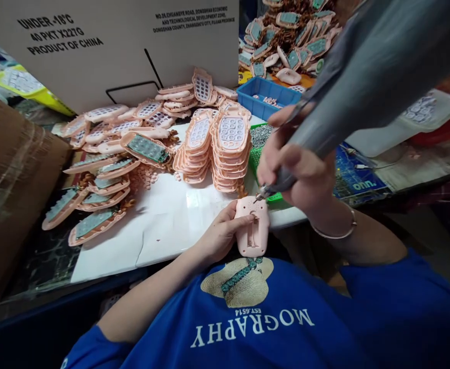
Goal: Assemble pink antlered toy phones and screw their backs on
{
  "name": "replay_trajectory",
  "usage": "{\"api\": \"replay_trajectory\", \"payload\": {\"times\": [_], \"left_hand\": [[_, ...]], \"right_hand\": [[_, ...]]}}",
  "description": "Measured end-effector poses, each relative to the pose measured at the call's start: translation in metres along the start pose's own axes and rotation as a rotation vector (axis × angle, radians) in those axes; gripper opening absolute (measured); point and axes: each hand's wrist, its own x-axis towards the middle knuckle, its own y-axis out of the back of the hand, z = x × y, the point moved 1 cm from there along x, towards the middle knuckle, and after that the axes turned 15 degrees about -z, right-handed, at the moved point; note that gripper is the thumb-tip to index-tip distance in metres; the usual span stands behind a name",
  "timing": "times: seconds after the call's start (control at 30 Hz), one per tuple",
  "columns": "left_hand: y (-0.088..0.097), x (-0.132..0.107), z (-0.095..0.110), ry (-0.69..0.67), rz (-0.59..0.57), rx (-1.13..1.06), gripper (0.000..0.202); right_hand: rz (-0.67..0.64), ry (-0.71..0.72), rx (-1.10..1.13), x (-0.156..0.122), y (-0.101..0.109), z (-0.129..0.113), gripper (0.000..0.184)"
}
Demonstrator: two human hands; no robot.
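Left hand (225, 230): closed around a pink shell (253, 225), fingers on its left side, thumb across the back. The shell sits back side up at the near edge of the white surface (163, 220), partly overhanging toward the body.

Right hand (298, 174): wrapped tight on the lower barrel of a grey power screwdriver (363, 77). The tool body runs up and to the right out of view. The bit tip (261, 193) is at the shell's top right corner, touching or just above it, can't tell which. Bracelet (336, 233) on the right wrist.

Around it:
- Two tall stacks of pink keypad fronts (230, 143), mid surface, just behind the hands.
- A loose spread of more fronts and shells with green boards (102, 174) along the left side of the surface.
- Green tray of small screws (261, 136) at the right edge, partly hidden by the right hand.
- Blue tray (265, 95) just behind the green one.
- Printed cardboard box (113, 46) standing along the far edge.
- Brown carton (9, 179) off the left edge.
- Another heap of parts (290, 36) beyond the far right corner.
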Motion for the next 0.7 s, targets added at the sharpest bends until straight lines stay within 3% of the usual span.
{"api": "replay_trajectory", "payload": {"times": [0.1,0.2,0.37,0.47,0.53,0.7], "left_hand": [[0.001,-0.005,0.002,0.055,0.015,-0.014,0.04],[-0.001,-0.006,0.003,0.08,-0.011,-0.035,0.041],[-0.009,-0.002,0.003,0.084,-0.047,-0.038,0.035],[-0.013,-0.003,0.004,0.07,-0.051,-0.036,0.032],[-0.014,-0.004,0.005,0.063,-0.054,-0.015,0.031],[-0.016,-0.009,0.007,0.054,-0.069,0.001,0.028]], "right_hand": [[0.213,0.102,-0.208,0.005,0.024,-0.012,0.023],[0.351,0.069,-0.283,0.003,0.038,-0.014,0.026],[0.275,-0.007,-0.172,-0.01,0.014,-0.017,0.019],[0.189,0.018,-0.074,-0.013,-0.007,-0.022,0.032],[0.125,0.013,-0.012,-0.012,-0.017,-0.022,0.032],[0.034,-0.08,-0.008,-0.014,-0.023,-0.014,0.034]]}}
